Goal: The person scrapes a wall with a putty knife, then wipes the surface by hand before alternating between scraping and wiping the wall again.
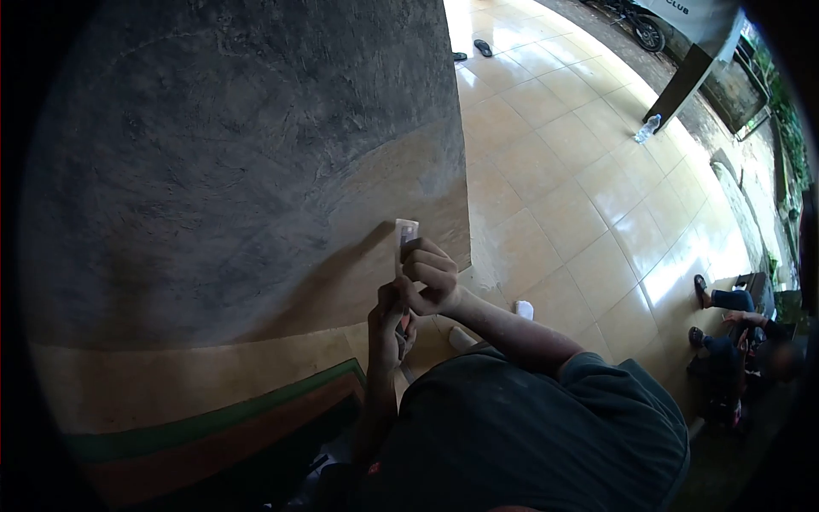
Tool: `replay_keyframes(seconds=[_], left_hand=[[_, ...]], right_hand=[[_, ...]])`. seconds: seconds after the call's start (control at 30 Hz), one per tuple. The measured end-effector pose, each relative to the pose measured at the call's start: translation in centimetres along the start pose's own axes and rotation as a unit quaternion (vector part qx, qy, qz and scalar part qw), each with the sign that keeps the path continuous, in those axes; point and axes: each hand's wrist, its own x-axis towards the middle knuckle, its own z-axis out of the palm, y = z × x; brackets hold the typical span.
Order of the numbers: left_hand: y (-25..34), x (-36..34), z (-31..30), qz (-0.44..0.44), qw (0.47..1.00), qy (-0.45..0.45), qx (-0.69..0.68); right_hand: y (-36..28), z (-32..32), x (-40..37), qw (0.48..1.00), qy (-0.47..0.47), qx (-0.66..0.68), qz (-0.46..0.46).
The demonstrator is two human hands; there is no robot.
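My right hand (pixel 433 275) is closed, its fingers curled around the lower part of a small pale strip-like packet (pixel 407 226). The packet's top end sticks up above the knuckles, with a greyish patch on it. Just below and touching it, my left hand (pixel 388 317) is closed too. Within its fingers shows part of an orange-and-dark object (pixel 402 326), whose kind I cannot make out. Both hands are held up in front of a rough grey wall (pixel 256 154), and a shadow falls on the wall beside them.
A glossy tiled floor (pixel 546 154) runs off to the right. On it are a clear plastic bottle (pixel 647 128) by a post (pixel 682 85) and dark sandals (pixel 483 48). A seated person (pixel 734 333) is at right. A green-edged mat (pixel 213 435) lies at lower left.
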Motion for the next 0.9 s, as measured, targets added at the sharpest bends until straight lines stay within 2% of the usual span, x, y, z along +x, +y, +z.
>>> replay_keyframes(seconds=[0.03, 0.07, 0.1, 0.13, 0.17, 0.2, 0.23, 0.27, 0.3, 0.33, 0.37, 0.4, 0.43, 0.47, 0.53, 0.57, 0.63, 0.7, 0.77, 0.8, 0.87, 0.9], left_hand=[[0.6, -0.2, 1.0, 0.023, 0.999, 0.033, -0.018], [0.8, -0.3, 0.8, 0.018, 0.999, 0.029, -0.017], [1.2, -0.3, 0.5, 0.025, 1.0, -0.005, 0.014], [1.5, -0.3, 0.3, 0.03, 0.998, -0.04, 0.045], [1.2, 0.0, 1.2, 0.027, 0.998, 0.008, 0.057], [1.5, 0.5, 1.4, 0.02, 0.998, 0.004, 0.06], [1.6, 0.9, 1.5, -0.002, 0.998, -0.021, 0.054], [1.6, 1.1, 1.5, -0.023, 0.998, -0.045, 0.047], [1.8, 1.6, 1.7, -0.02, 0.997, -0.068, -0.019], [2.0, 1.8, 2.1, -0.023, 0.997, -0.07, -0.015], [2.1, 2.0, 3.0, -0.012, 1.0, -0.018, -0.019], [2.6, 2.2, 3.8, -0.001, 0.999, 0.034, -0.024], [3.2, 2.1, 2.7, -0.013, 0.999, -0.041, 0.032], [3.7, 2.2, 2.0, -0.018, 0.998, -0.043, 0.037], [4.3, 2.6, 1.6, -0.04, 0.985, -0.147, 0.081], [4.1, 2.9, 1.8, -0.043, 0.984, -0.151, 0.083], [3.4, 3.7, 2.0, -0.024, 0.991, -0.129, 0.008], [2.7, 3.9, 2.8, -0.023, 0.995, -0.1, 0.001], [1.6, 4.8, 3.4, 0.005, 0.998, -0.068, 0.007], [2.2, 5.1, 4.3, -0.011, 0.997, -0.077, 0.018], [1.6, 6.0, 3.8, 0.014, 0.992, -0.098, 0.077], [2.0, 5.7, 4.0, 0.015, 0.992, -0.098, 0.073]], right_hand=[[-0.5, -0.6, -1.2, 0.988, 0.052, -0.058, 0.135], [-0.9, -0.5, -2.5, 0.951, 0.105, -0.112, 0.268], [-1.1, 0.0, -2.9, 0.891, 0.137, -0.008, 0.432], [-1.2, 0.4, -3.2, 0.889, 0.142, -0.011, 0.435], [-1.2, 0.5, -3.6, 0.848, 0.169, 0.075, 0.497], [-1.8, 0.5, -2.9, 0.795, 0.195, 0.161, 0.551], [-2.5, 0.2, -2.3, 0.784, 0.138, 0.178, 0.579], [-2.7, 0.1, -2.2, 0.782, 0.144, 0.176, 0.58], [-2.8, 0.2, -1.7, 0.792, 0.117, 0.161, 0.577], [-2.9, 0.3, -1.1, 0.802, 0.088, 0.147, 0.572], [-3.5, -0.1, -0.6, 0.802, 0.046, 0.163, 0.573], [-3.6, 0.0, -0.3, 0.802, 0.05, 0.163, 0.572], [-3.7, 0.2, -0.4, 0.833, 0.044, 0.103, 0.541], [-4.0, 0.3, -0.4, 0.859, 0.039, 0.042, 0.509], [-3.8, -0.5, 0.9, 0.838, 0.042, 0.065, 0.541], [-3.7, -0.9, 1.3, 0.818, 0.038, 0.089, 0.568], [-3.2, -0.5, 1.5, 0.815, 0.052, 0.084, 0.57], [-2.5, -0.3, 0.9, 0.81, 0.067, 0.083, 0.577], [-1.1, -0.2, -0.3, 0.883, 0.104, -0.023, 0.457], [-1.0, -0.5, -0.2, 0.88, 0.105, -0.021, 0.463], [-1.2, -1.5, 0.5, 0.85, 0.1, -0.023, 0.517], [-1.0, -1.3, 0.3, 0.846, 0.116, 0.024, 0.519]])
